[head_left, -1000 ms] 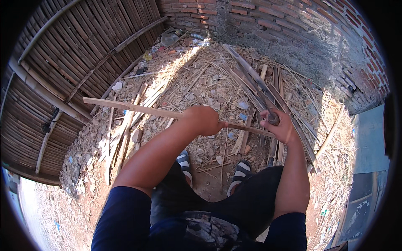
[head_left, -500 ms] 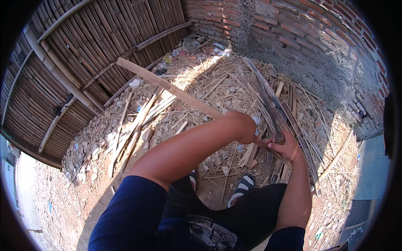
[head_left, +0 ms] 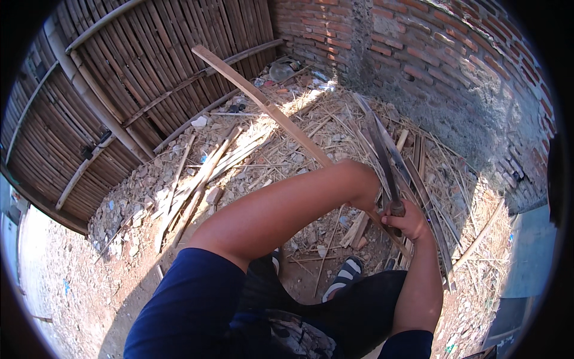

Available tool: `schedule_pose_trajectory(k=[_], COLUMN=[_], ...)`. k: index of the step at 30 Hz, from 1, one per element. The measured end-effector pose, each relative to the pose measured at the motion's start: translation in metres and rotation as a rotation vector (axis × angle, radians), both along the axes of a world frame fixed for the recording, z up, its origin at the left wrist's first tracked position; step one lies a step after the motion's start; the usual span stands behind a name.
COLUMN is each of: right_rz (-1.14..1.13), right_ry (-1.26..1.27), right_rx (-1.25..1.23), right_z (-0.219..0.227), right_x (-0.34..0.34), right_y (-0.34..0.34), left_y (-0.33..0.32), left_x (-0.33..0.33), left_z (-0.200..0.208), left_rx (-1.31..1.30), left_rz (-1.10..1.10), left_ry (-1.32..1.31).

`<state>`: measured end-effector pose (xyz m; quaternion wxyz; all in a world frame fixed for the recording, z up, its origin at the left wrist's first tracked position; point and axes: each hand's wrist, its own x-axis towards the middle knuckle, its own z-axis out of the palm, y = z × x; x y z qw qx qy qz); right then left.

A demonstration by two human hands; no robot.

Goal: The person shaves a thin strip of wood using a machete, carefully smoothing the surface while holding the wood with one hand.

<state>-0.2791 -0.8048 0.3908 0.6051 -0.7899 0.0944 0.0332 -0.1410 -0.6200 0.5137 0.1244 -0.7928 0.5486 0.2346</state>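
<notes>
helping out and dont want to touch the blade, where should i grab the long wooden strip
Probably the far upper-left end of the wooden strip, across its narrow width, from the slatted wall side: that end sticks out free, while the left hand holds it nearer the other end, close to the bladed tool in the right hand.

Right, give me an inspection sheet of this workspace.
Surface: ground, bare in places, otherwise strewn with straw and rubble.
Things in hand: lath, slanting up to the left; machete, pointing away from the person.
Clutter: loose sticks on both sides.
Hands: left hand grips the lath, fingers mostly hidden; right hand grips the machete.
Cables: nothing seen.
Surroundings: slatted wall at left; brick wall ahead and right.
</notes>
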Motion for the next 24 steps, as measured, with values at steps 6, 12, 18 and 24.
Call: schedule_pose_trajectory(k=[6,12,18,24], right_rz=[-0.02,-0.157,-0.123,-0.139], right_ry=[-0.029,-0.118,-0.183,-0.212], right_rx=[0.022,0.11,0.186,0.226], right_z=[0.007,0.018,0.03,0.025], right_x=[-0.003,-0.022,-0.021,-0.024], right_y=[0.008,0.006,0.012,0.012], left_y=[0.016,0.077,0.13,0.167], left_x=[-0.009,-0.014,0.037,0.093], left_z=[-0.006,-0.007,-0.065,-0.048], left_rx=[-0.58,-1.468,-2.118,-2.177], left_rz=[-0.176,-0.321,0.614,1.152], left_ry=[-0.344,-0.265,0.313,0.522])
